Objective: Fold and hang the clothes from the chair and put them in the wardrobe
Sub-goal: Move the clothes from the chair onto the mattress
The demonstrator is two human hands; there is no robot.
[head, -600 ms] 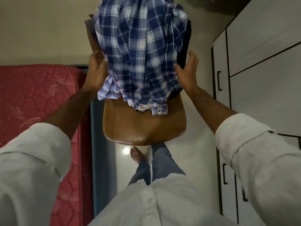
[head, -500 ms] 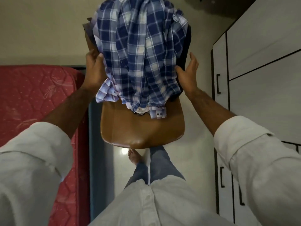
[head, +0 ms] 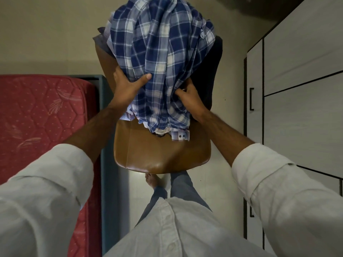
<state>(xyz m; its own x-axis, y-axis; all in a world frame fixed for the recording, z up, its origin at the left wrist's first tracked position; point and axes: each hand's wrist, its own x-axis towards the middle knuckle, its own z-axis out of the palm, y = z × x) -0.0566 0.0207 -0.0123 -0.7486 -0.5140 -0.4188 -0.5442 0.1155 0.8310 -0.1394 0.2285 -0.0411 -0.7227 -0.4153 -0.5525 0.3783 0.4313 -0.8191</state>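
Head view. A brown leather-look chair [head: 161,154] is seen from above, directly in front of the person. A pile of clothes is draped over its backrest and hangs down onto the seat. The uppermost garment is a blue and white plaid shirt [head: 159,52], bunched into long vertical folds, its lower edge resting on the far part of the seat. Beneath it a paler checked shirt [head: 179,135] is visible; a cuff with two dark buttons lies on the seat under the plaid hem. A dark garment [head: 209,75] hangs at the right side of the backrest, and a strip of grey cloth [head: 101,40] shows at the left top corner.

The left hand [head: 128,86] is laid against the left side of the plaid shirt, thumb stretched across the cloth; the fingers are hidden behind the fabric, so the grip cannot be determined. The right hand [head: 189,97] is closed on a fold of the plaid shirt at its right side, fingers curled into the cloth.

A red quilted mattress [head: 42,115] lies to the left. White wardrobe doors [head: 304,86] with dark handles stand shut on the right.
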